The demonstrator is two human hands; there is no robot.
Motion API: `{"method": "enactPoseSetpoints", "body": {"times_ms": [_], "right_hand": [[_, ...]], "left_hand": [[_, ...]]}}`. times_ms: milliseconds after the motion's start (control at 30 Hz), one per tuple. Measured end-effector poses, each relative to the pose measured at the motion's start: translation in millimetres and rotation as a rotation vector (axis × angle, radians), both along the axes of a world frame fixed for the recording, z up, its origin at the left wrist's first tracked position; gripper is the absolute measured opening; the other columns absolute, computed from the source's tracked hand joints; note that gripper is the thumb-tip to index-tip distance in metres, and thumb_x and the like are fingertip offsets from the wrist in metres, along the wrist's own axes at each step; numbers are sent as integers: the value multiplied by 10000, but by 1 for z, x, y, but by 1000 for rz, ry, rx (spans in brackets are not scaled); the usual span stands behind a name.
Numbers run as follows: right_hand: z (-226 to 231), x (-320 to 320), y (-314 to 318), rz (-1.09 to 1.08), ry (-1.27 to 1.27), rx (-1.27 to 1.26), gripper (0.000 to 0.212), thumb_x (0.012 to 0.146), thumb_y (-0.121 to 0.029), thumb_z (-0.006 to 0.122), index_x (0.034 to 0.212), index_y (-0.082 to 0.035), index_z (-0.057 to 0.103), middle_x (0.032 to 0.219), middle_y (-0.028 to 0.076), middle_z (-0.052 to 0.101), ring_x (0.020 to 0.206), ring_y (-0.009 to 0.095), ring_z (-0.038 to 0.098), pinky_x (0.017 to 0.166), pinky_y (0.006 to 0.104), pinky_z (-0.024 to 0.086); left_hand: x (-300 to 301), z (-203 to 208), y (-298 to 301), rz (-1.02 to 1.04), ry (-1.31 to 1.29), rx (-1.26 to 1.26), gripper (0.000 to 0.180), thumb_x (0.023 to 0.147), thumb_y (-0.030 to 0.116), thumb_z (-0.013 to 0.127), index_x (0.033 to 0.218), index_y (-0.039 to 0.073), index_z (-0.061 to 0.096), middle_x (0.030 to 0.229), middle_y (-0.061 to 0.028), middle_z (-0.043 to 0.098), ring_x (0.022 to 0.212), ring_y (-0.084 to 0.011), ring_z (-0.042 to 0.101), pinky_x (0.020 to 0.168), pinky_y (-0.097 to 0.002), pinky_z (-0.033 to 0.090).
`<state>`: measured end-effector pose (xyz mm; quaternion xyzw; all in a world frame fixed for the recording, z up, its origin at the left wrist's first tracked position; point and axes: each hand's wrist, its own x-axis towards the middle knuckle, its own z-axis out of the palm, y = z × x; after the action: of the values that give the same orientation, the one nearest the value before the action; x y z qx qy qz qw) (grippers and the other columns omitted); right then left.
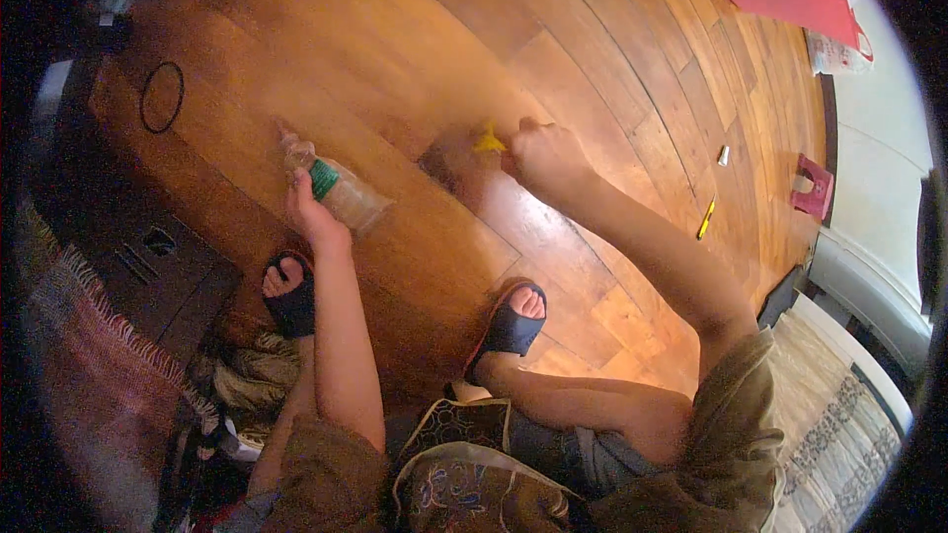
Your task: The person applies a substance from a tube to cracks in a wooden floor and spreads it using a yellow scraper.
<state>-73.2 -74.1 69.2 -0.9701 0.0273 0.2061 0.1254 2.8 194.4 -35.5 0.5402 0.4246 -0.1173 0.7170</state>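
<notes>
Floor wiping looks underway: the right hand [548,158] presses a yellow cloth [489,141] to the wooden floor [415,30], the left hand [314,217] grips a spray bottle [341,192]; next, likely another spray.

Clear plastic spray bottle [338,191] with a green collar band, tilted, nozzle end pointing far-left, body near-right, held just above the wooden floor [415,59], left of centre. Yellow cloth [489,140], small and crumpled, pressed on the floor right of the bottle, mostly hidden under the fist; only a corner shows.
</notes>
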Motion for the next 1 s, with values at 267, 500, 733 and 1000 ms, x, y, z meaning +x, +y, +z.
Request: {"method": "enactPoseSetpoints", "body": {"times_ms": [267, 500, 733, 1000], "right_hand": [[15, -23, 1, -42, 57, 20, 181, 723, -139, 541, 887, -63, 530, 736, 166, 537, 629, 316, 566, 551, 405, 466], [3, -35, -5, 8, 59, -27, 179, 732, -152, 527, 886, -62, 527, 727, 169, 532, 598, 317, 561, 535, 406, 464], [4, -36, -6, -25, 78, -18, 153, 728, -147, 517, 853, -60, 531, 727, 168, 533, 595, 317, 564, 522, 406, 463], [8, -62, -19, -21, 138, -43, 160, 733, -174, 533, 846, -62, 520, 714, 148, 531, 614, 317, 562, 551, 414, 460]], "left_hand": [[1, 15, -6, -109, -79, -19, 644, 789, 384, 568, 1252, -7, 351, 1238, -163, 389, 1110, -279, 409, 890, -411, 364], [1, 1, -1, -56, -95, -65, 611, 796, 366, 569, 1241, -5, 374, 1224, -150, 402, 1092, -268, 415, 887, -412, 363], [0, 3, 0, -67, -80, -59, 593, 795, 342, 574, 1228, -15, 381, 1222, -150, 401, 1077, -262, 422, 878, -404, 368], [1, -14, 12, -113, -86, -53, 681, 784, 361, 581, 1275, -16, 299, 1265, -161, 357, 1110, -279, 404, 888, -410, 365]]}}
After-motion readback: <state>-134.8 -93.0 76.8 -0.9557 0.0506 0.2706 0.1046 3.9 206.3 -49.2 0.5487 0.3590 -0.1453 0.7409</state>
